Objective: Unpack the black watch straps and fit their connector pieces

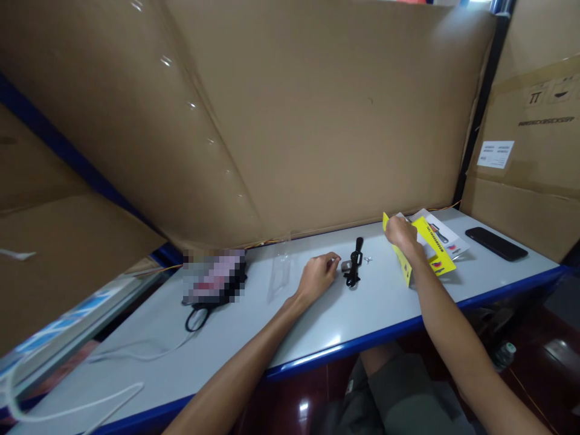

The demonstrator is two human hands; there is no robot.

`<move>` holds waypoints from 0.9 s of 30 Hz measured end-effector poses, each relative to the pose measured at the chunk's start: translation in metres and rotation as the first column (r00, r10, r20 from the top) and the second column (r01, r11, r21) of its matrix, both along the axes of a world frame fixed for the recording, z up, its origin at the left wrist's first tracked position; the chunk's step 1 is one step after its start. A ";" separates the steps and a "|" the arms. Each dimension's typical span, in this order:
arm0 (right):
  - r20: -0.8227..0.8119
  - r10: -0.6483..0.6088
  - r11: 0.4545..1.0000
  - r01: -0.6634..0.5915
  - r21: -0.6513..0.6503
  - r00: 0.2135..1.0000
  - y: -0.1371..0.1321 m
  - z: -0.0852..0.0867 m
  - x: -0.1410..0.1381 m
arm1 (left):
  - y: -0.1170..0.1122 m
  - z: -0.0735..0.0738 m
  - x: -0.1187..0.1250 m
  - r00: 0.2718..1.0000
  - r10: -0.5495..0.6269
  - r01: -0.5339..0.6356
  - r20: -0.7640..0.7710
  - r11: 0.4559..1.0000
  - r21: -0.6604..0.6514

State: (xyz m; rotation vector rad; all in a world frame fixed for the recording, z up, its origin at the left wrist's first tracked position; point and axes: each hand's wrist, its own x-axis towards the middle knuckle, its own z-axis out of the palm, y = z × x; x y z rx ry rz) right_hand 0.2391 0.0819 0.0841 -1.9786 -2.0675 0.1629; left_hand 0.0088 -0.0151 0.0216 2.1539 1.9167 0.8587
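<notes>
My left hand (318, 277) rests on the table with its fingers curled in; whether anything is between the fingertips cannot be made out. Just right of it lies a black hand tool (354, 260) with a small metal part on its left side. Beside the tool is a small silvery star-shaped piece (368, 260). My right hand (402, 234) grips a folded yellow printed card (405, 266) by its upper edge, tilted above the table. Behind that hand lies white printed packaging (437, 231) picturing a tool with a dark handle.
A black phone (496, 243) lies at the table's right end. Clear plastic packaging (280, 272) is left of my left hand. Further left sit a blurred-out item with a black strap (198, 318) and a white cable (149, 356). Cardboard (335, 121) walls the back.
</notes>
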 end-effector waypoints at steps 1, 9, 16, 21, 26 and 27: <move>-0.057 -0.025 0.999 0.027 0.036 0.998 0.001 0.002 0.001 | 0.000 0.000 0.000 1.000 0.000 0.000 0.014 1.000 0.011; -0.643 0.189 0.979 -0.197 0.060 0.742 0.010 -0.010 -0.027 | 0.005 0.000 0.001 0.922 -0.051 0.058 0.385 0.998 -0.008; -0.889 0.107 0.922 -0.379 -0.079 0.445 -0.011 -0.035 -0.075 | 0.005 0.000 0.002 0.658 0.030 0.105 0.752 0.986 -0.131; -0.961 -0.015 0.872 -0.467 -0.148 0.278 -0.027 -0.041 -0.086 | -0.001 0.007 0.005 0.500 0.129 0.061 0.857 0.981 -0.184; -0.989 -0.084 0.838 -0.528 -0.136 0.121 -0.034 -0.039 -0.086 | 0.003 0.016 -0.008 0.418 0.190 0.103 0.888 0.962 -0.254; -0.991 -0.090 0.828 -0.545 -0.129 0.099 -0.034 -0.039 -0.086 | 0.004 0.016 -0.011 0.399 0.199 0.095 0.895 0.962 -0.257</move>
